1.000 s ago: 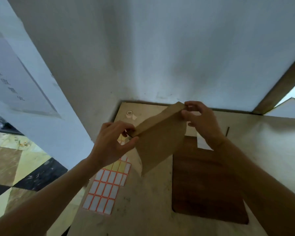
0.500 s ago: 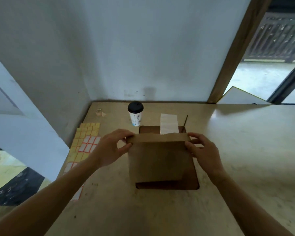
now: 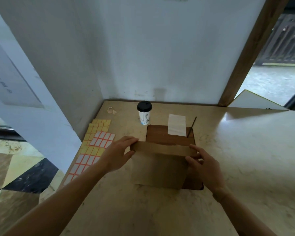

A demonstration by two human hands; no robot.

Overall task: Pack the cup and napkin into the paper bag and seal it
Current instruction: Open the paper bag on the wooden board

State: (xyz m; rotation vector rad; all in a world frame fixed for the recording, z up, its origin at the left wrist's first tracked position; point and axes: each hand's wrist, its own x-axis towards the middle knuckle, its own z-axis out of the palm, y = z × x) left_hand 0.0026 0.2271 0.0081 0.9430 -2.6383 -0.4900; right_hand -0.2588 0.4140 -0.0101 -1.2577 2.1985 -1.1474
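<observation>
A flat brown paper bag hangs upright over the dark wooden mat. My left hand pinches the bag's top left corner and my right hand pinches its top right corner. The top edge looks folded over into a band. Behind the mat stands a white paper cup with a black lid, upright. A folded white napkin lies on the mat's far edge, to the right of the cup.
Sheets of yellow and red-edged labels lie along the table's left edge. A small tape roll sits in the far left corner. A thin dark stick lies right of the napkin. Walls close the back and left; a wooden post rises at the right.
The view has swung down and right, bringing the cup and napkin into sight. The bag went from tilted in the air to hanging squarely over the mat, held at both top corners.
</observation>
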